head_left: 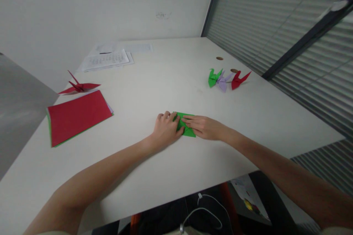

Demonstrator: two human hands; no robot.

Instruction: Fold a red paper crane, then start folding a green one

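A small green origami paper, folded into a flat shape with crease lines, lies on the white table in front of me. My left hand rests over its left edge, thumb and forefinger spread apart on the paper and the other fingers bent on the table side. From the right, my right hand lies over the paper's right part with its fingers stretched out flat across it. Both hands press the paper from above, and their fingers cover much of it. The underside of the paper is hidden.
Red paper sheets lie stacked over green ones at left, behind them a red paper crane. At back right stand a green crane, a lilac crane and a red crane. Written papers lie far left.
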